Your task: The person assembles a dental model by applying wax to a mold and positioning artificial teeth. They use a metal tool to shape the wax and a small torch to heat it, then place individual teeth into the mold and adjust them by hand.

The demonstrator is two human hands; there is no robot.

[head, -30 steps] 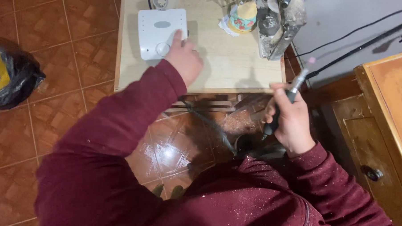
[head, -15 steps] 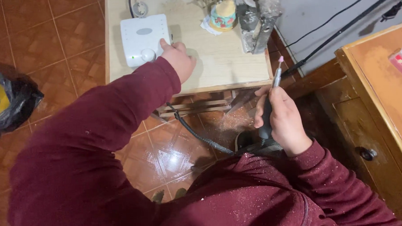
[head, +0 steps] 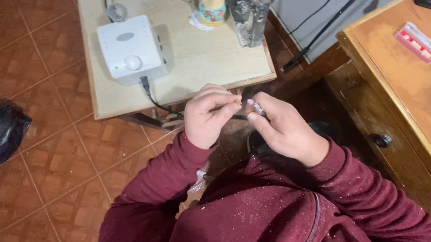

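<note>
Below the edge of a small pale table (head: 208,64), we bring both hands together over our lap — the left hand (head: 207,117) and the right hand (head: 283,129) meet fingertip to fingertip around a slim handpiece (head: 247,114), dark in the shaft with a silvery collar and a pinkish tip. Our right hand is closed on the handpiece, thumb and forefinger pinched near its front end; our left hand is curled narrow, its fingers pinching at the tip itself, though whether they grip a small bit or only steady the nose is too small for us to tell. The tool lies roughly level between the two hands, in front of the table edge and clear of the tabletop.

On the table a white control box (head: 131,50) with a round knob shows a small green light, and a black cable (head: 153,97) runs from its front edge down toward our hands. A painted figurine (head: 212,7) and a grey lump of stone or wood (head: 250,12) stand at the far side; a wooden cabinet (head: 395,81) with a pink tray (head: 418,41) sits to our right.

We judge the step in hand to be work at the tip — a fitting or adjustment. The move ahead calls for a firm hold on the shaft and fine fingertip pressure at the nose.
</note>
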